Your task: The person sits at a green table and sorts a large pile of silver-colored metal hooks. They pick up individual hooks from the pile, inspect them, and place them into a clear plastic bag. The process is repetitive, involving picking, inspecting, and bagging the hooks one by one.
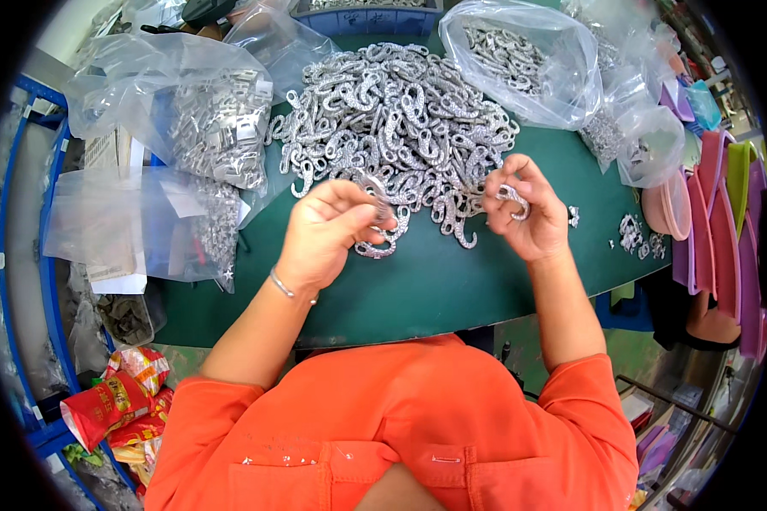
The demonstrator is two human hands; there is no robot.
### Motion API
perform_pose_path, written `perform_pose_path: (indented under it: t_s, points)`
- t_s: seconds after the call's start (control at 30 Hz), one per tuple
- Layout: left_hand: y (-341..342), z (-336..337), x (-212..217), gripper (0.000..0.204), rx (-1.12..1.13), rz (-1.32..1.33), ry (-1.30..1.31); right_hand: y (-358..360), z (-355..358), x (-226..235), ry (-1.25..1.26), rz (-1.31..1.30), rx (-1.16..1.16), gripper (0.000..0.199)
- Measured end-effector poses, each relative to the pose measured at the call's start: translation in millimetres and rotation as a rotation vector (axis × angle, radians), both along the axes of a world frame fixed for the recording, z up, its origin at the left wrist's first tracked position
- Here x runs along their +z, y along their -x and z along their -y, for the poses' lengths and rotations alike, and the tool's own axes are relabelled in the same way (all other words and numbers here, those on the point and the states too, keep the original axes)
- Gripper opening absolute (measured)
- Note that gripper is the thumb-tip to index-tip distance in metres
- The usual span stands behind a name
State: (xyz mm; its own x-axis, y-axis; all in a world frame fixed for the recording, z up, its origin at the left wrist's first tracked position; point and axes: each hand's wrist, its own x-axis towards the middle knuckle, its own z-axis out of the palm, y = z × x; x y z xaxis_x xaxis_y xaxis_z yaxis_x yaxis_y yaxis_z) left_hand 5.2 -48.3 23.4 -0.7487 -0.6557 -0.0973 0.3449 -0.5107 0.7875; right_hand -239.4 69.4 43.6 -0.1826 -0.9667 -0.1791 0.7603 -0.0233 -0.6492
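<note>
A large heap of silver, sparkling hook-shaped pieces (392, 111) lies on the green table in front of me. My left hand (328, 226), with a bangle at its wrist, is closed at the heap's near edge. Its thumb and fingertips pinch a silver piece (373, 189), blurred, seemingly one of the same hooks. Just below those fingertips, another loose hook (377, 249) rests on the table. At the heap's right edge, my right hand (533, 213) is turned partly palm up. Its fingers curl around a silver hook-shaped piece (513, 203) whose curved end shows.
Clear bags of metal parts (222, 128) stand left of the heap, and an opened bag (520, 60) lies behind it on the right. A blue bin (366, 19) is at the back. Small silver bits (631, 234) lie near pink and purple trays (716, 213) at right.
</note>
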Motion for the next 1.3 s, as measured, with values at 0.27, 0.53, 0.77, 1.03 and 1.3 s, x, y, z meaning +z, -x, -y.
perform_pose_path:
  t_s: [0.27, 0.53, 0.77, 1.03, 1.3]
  points:
    - [0, 12, 13, 0.009, 0.081, 0.044, -0.064, -46, 1, -23, -0.173, -2.060, -0.039, 0.030]
    - [39, 7, -18, 0.017, 0.138, 0.788, 1.570, -42, -1, -28, -0.111, -1.560, 0.140, 0.017]
    - [37, 9, -22, 0.017, 0.149, 0.752, 1.593, -35, -2, -20, -0.455, -0.443, 0.197, 0.017]
    - [14, -21, -5, 0.018, 0.014, 0.409, 0.283, -38, 2, -9, -0.444, -0.298, 0.195, 0.018]
    - [-7, -19, 2, 0.014, -0.175, -0.268, -0.541, -31, 2, -5, -0.179, 0.102, 0.145, 0.011]
